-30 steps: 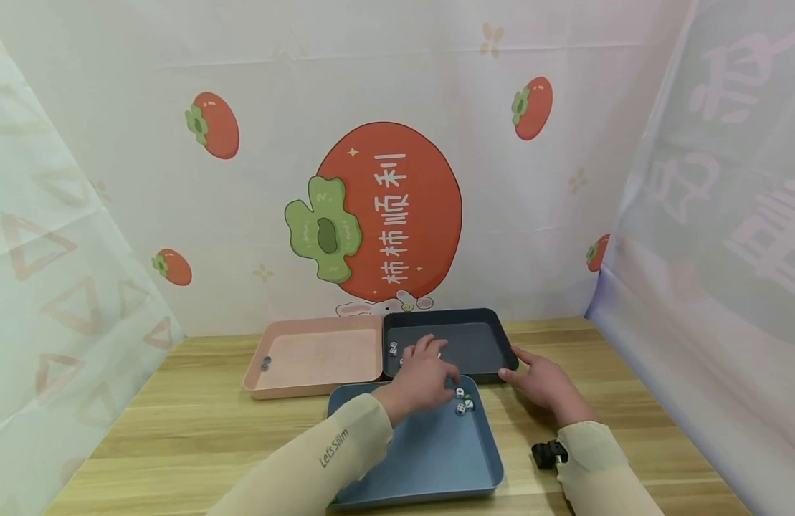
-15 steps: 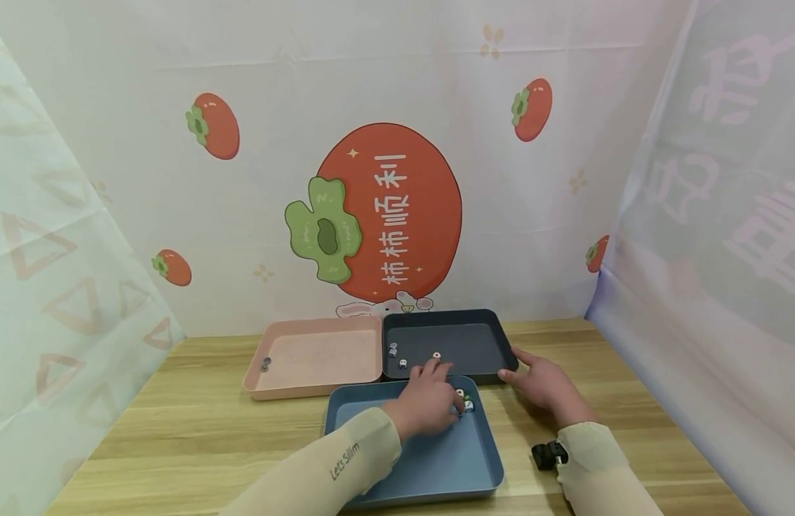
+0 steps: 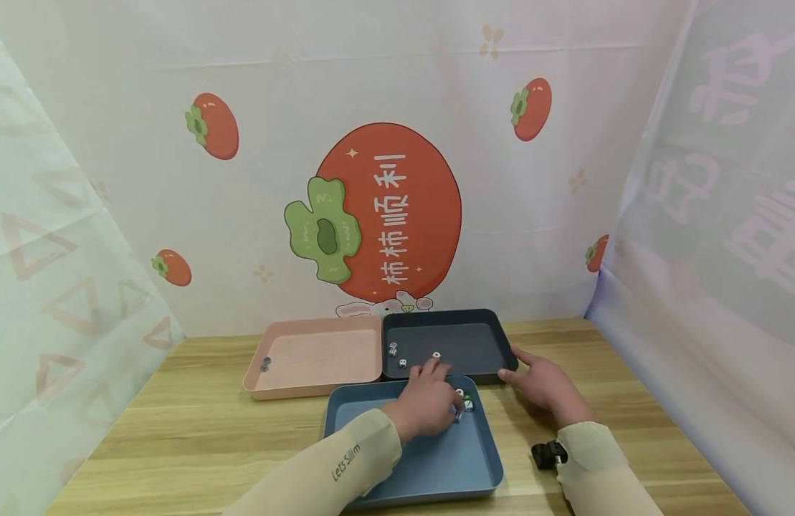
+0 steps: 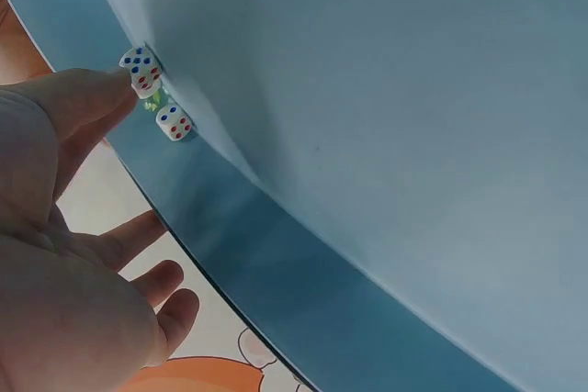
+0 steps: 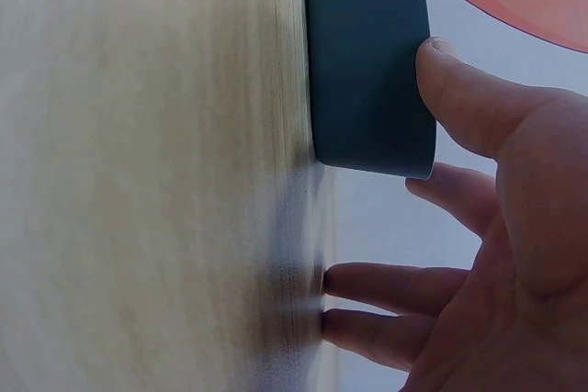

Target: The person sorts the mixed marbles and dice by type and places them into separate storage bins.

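Observation:
My left hand [image 3: 429, 405] reaches into the blue tray [image 3: 445, 473], at its back right corner. In the left wrist view its thumb lies against a white die [image 4: 140, 71]; the hand seems to pinch it, with the index fingertip hidden. Close by lie another white die [image 4: 173, 123] and a small green thing, partly covered. A further die [image 3: 459, 393] sits by the back wall in the head view. My right hand [image 3: 545, 383] holds the front right corner of the dark tray [image 5: 372, 61], thumb at the rim and index finger round the corner, other fingers spread.
Several dice, such as one die [image 3: 403, 363], lie in the dark tray. To its left stands a pink tray [image 3: 326, 355] with small grey round pieces [image 3: 265, 364] at its left side. A black wrist device [image 3: 548, 455] sits by the right sleeve. Printed cloth hangs behind.
The left hand has come down and back from over the dark tray to the dice in the blue tray. One die there has shifted slightly toward the front. The right hand stays put.

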Demonstrator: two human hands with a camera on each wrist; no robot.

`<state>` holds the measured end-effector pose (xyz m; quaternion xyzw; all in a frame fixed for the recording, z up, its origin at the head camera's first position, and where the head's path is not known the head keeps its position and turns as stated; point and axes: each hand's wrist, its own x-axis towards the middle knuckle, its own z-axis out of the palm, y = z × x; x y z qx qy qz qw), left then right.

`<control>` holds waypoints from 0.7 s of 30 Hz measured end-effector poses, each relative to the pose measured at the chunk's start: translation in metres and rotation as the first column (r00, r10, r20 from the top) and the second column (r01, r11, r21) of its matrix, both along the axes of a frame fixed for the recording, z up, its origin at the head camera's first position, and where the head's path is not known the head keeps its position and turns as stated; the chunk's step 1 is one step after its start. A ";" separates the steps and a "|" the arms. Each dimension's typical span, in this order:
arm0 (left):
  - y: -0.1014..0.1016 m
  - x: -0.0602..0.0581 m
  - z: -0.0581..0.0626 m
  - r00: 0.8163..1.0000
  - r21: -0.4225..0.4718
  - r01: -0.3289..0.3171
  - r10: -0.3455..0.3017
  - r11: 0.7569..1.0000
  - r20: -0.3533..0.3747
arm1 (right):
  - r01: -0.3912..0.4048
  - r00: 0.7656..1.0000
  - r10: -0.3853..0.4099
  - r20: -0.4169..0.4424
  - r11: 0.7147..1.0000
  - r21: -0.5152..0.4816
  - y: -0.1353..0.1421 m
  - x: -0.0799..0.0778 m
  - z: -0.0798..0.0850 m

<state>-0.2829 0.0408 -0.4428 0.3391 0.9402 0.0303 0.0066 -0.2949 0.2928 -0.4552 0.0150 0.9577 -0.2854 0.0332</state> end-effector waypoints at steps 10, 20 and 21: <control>-0.003 -0.001 0.001 1.000 -0.003 0.001 -0.001 1.000 0.020 | -0.007 1.000 0.007 -0.008 1.000 0.004 0.000 0.001 0.001; -0.008 -0.002 0.000 0.999 -0.026 0.012 -0.011 1.000 0.032 | -0.017 1.000 0.017 -0.009 1.000 0.010 -0.001 0.001 0.003; -0.008 -0.002 0.000 0.999 -0.028 0.010 -0.009 1.000 0.032 | -0.017 1.000 0.017 -0.008 1.000 0.010 -0.001 0.001 0.003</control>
